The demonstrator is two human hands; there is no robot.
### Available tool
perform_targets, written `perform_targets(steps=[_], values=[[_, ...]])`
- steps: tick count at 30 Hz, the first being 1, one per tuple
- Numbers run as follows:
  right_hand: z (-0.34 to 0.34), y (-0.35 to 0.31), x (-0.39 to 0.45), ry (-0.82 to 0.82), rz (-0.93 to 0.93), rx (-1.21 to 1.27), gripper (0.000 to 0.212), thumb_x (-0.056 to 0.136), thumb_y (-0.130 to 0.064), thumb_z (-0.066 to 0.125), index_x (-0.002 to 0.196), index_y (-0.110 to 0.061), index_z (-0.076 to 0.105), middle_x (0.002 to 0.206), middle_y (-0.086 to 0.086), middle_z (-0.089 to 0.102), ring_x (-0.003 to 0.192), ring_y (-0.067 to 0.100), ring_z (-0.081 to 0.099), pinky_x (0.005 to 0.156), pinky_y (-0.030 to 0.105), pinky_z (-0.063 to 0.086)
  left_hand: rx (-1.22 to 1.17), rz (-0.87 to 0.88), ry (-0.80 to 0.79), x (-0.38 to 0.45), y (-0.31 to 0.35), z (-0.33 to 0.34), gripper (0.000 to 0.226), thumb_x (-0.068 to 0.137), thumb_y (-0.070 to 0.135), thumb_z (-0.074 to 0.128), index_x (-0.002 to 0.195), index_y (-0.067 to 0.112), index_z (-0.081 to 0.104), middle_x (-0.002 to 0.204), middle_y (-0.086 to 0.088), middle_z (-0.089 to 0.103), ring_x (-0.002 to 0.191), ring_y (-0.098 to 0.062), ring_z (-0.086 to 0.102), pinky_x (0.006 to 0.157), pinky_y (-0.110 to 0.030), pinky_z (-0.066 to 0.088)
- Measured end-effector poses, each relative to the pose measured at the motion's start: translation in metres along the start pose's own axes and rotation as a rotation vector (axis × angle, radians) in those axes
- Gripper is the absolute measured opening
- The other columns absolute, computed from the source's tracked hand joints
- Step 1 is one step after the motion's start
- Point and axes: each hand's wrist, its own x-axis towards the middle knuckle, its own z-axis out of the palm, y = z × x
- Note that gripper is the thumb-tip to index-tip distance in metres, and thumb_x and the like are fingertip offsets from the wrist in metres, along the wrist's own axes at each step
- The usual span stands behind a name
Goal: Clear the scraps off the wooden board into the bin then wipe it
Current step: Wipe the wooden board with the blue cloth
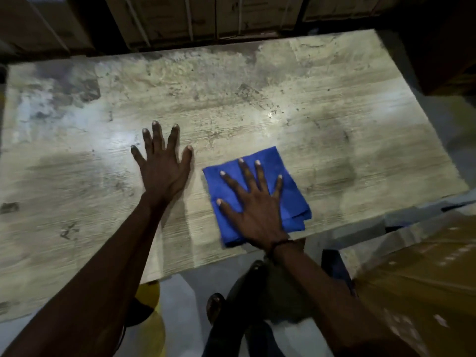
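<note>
fingers of the right hand are spread apart and pressed flat on a folded blue cloth, palm down, nothing clamped between them. the cloth lies on the wooden board, close to the board's near edge and toward its right end; one corner of the cloth reaches almost to that edge. left hand is also flat on the board, just left of the cloth and not touching it, fingers splayed wide on bare wood, holding nothing. a dark band sits on the right wrist. board surface is pale, grainy, mottled with grey stains and dark specks, heaviest toward its far left corner; a bright glare spot shows beyond the cloth. no loose scraps can be made out on the board, though the picture is soft. brown cartons stand behind the board's far edge, and another carton sits off its right near corner. a yellow object shows below the near edge, too blurred to tell what it is.
</note>
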Motion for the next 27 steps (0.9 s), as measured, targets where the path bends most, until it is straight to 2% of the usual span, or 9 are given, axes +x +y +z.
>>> perform_targets(steps=[4,8,10,13,16,19,22,25,27], values=[[-0.005,0.058,0.055,0.061,0.163,-0.075,0.071,0.094,-0.082,0.027,0.16,-0.054,0.022,0.175,-0.008,0.008,0.162,0.028,0.005,0.119,0.074,0.007,-0.021,0.011,0.008,0.04,-0.01,-0.001,0.067,0.107,0.065,0.024,0.167,0.036,0.015,0.176,-0.009,-0.001,0.162,-0.035,-0.002,0.121,-0.073,0.003],[-0.005,0.067,0.153,0.059,0.344,0.06,0.071,0.096,-0.079,0.025,0.161,-0.053,0.017,0.176,-0.005,0.003,0.162,0.031,-0.003,0.116,0.079,0.002,-0.032,0.023,-0.014,0.086,-0.018,-0.009,0.067,0.107,0.066,0.023,0.167,0.036,0.015,0.176,-0.009,-0.003,0.162,-0.035,-0.006,0.12,-0.073,-0.003],[0.002,0.036,0.172,0.071,0.295,0.061,0.07,0.097,-0.077,0.028,0.162,-0.051,0.02,0.176,-0.003,0.006,0.162,0.033,-0.002,0.116,0.079,0.0,-0.028,0.012,-0.006,0.104,-0.02,-0.01,0.068,0.106,0.067,0.021,0.166,0.036,0.017,0.176,-0.01,-0.001,0.162,-0.036,-0.004,0.12,-0.073,-0.003],[0.007,-0.005,0.15,0.043,0.066,0.018,0.07,0.097,-0.078,0.028,0.162,-0.051,0.019,0.176,-0.005,0.004,0.162,0.031,-0.004,0.117,0.074,-0.008,0.005,-0.001,0.08,0.112,-0.018,-0.008,0.069,0.104,0.066,0.022,0.165,0.033,0.026,0.175,-0.011,0.01,0.162,-0.036,0.006,0.121,-0.074,0.007],[0.002,0.009,0.128,0.015,-0.07,-0.016,0.07,0.096,-0.08,0.029,0.161,-0.054,0.018,0.175,-0.011,0.003,0.162,0.025,-0.002,0.121,0.071,-0.003,-0.001,-0.005,0.096,0.108,-0.016,-0.008,0.067,0.105,0.065,0.023,0.164,0.034,0.028,0.175,-0.01,0.012,0.162,-0.035,0.008,0.122,-0.071,0.009],[-0.007,0.054,0.162,0.035,0.057,-0.058,0.071,0.094,-0.081,0.031,0.16,-0.055,0.021,0.175,-0.012,0.006,0.162,0.026,0.004,0.12,0.073,0.006,-0.012,-0.016,0.102,0.109,-0.014,-0.01,0.066,0.105,0.064,0.024,0.164,0.035,0.027,0.176,-0.009,0.011,0.162,-0.034,0.008,0.122,-0.071,0.009],[-0.015,0.079,0.236,0.03,0.217,0.041,0.072,0.095,-0.08,0.029,0.161,-0.054,0.017,0.176,-0.009,0.004,0.162,0.029,-0.002,0.117,0.078,0.002,0.007,-0.033,0.115,0.11,-0.013,-0.008,0.065,0.105,0.064,0.026,0.164,0.036,0.027,0.176,-0.008,0.011,0.162,-0.033,0.009,0.122,-0.072,0.011],[-0.007,0.054,0.302,0.051,0.284,0.108,0.072,0.096,-0.079,0.03,0.161,-0.052,0.02,0.176,-0.004,0.007,0.162,0.033,-0.002,0.116,0.079,-0.001,-0.004,-0.039,0.113,0.113,-0.014,-0.007,0.066,0.104,0.064,0.027,0.164,0.039,0.025,0.176,-0.006,0.01,0.162,-0.032,0.008,0.122,-0.071,0.009],[0.0,0.018,0.316,0.062,0.225,0.087,0.073,0.094,-0.08,0.027,0.161,-0.05,0.024,0.175,-0.002,0.012,0.161,0.036,0.003,0.117,0.078,-0.002,-0.011,-0.045,0.107,0.113,-0.015,-0.008,0.066,0.103,0.065,0.028,0.164,0.04,0.025,0.176,-0.005,0.008,0.162,-0.031,0.006,0.122,-0.071,0.008]])
